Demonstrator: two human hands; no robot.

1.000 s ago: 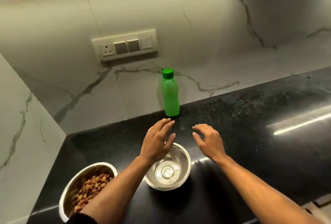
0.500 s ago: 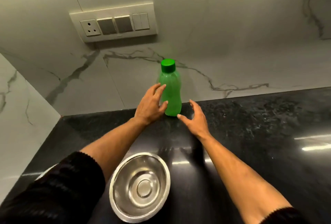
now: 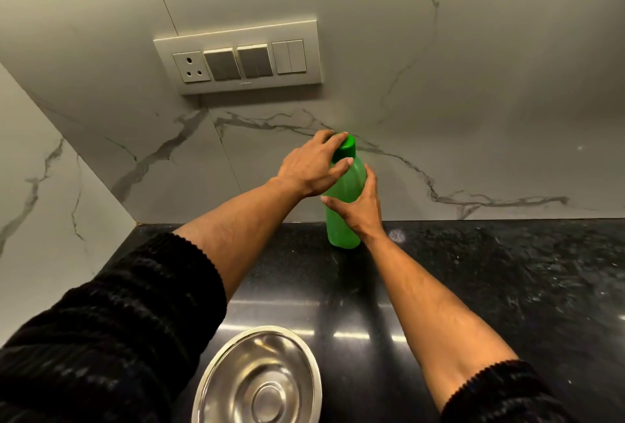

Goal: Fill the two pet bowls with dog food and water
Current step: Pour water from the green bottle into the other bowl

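Against the marble backsplash, a green water bottle stands upright on the black table, tilted a little at most. From the head view, the left hand reaches over its green cap, fingers curled around the cap's far side and thumb against the neck. The right hand grips the bottle's body, its fingers wrapped around it. Nearer the camera, an empty steel bowl sits on the table between the two forearms. A white switch panel is mounted on the wall above.

home kitchen — black granite counter | marble backsplash | switch panel
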